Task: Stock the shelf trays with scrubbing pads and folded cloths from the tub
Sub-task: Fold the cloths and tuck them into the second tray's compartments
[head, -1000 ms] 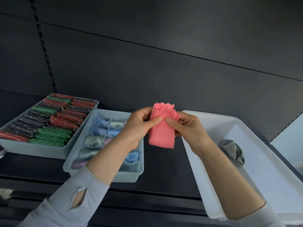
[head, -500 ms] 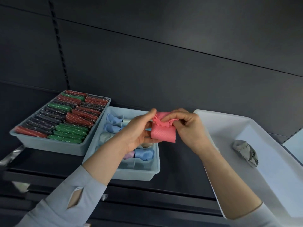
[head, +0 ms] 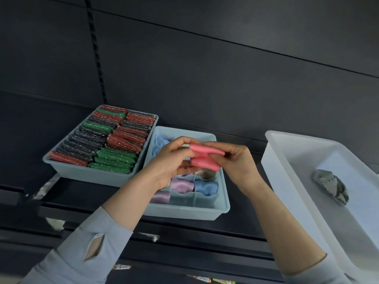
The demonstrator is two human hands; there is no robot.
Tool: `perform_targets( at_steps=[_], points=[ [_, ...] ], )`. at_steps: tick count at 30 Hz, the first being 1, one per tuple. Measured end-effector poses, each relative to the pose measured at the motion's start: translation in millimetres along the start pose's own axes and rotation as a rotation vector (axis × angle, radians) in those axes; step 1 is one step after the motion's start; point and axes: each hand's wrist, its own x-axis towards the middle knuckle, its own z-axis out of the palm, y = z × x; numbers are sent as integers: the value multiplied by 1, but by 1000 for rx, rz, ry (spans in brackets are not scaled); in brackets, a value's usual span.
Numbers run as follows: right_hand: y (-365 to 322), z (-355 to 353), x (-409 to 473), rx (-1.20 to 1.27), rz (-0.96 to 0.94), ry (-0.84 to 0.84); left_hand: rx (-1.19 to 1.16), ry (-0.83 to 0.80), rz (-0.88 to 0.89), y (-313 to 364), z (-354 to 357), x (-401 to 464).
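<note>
Dark shelf (head: 106, 193) against dark panelling, two pale blue trays side by side. Over the divided tray (head: 222, 203) of folded cloths, the left hand (head: 172, 160) and right hand (head: 235, 162) both pinch a folded pink cloth (head: 205, 158), each grip closed on it. Scrubbing pads (head: 106, 138) fill the left tray (head: 86, 175). One grey cloth (head: 332, 185) lies in the white tub (head: 287, 181).

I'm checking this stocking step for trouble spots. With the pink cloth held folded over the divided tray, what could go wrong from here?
1. The pink cloth is only pinched between the left hand and right hand, so the fold may spring open on release.
2. The divided tray looks mostly full; pushing it in could disturb the lilac cloth or blue cloth.
3. That tray sits near the shelf's front edge, so a downward push might tip it.
</note>
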Motion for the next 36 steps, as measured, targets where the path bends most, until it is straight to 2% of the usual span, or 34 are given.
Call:
perform_targets(
  at_steps=[2,4,8,10,13,16,18,22,25,29,32,36],
  points=[
    [0,9,-1,-139,-40,2,-98,-24,-45,-1,-8,-3],
    [-4,17,-4,-170,-11,-50,-60,-14,-13,-5,-15,-6],
    [-10,27,-5,180,233,-129,45,27,83,-11,-28,-11],
    [-7,31,-4,204,290,-196,134,30,144,-12,-34,-14],
    [2,35,-4,22,249,-244,403,63,271,-16,-46,-18],
    [8,31,-7,-320,197,-243,632,143,430,-27,-63,-29],
    [8,29,-17,-512,157,-323,814,203,536,-36,-75,-40],
    [11,30,-30,-695,126,-421,1088,141,610,-53,-88,-53],
    [14,43,-29,-749,120,-402,1182,67,645,-65,-88,-55],
    [14,66,-29,-834,45,-310,1264,105,685,-81,-89,-54],
    [11,64,-29,-837,51,-368,1280,133,696,-86,-88,-56],
    [2,49,-24,-778,170,-483,1270,161,722,-88,-85,-56]
  ],
)
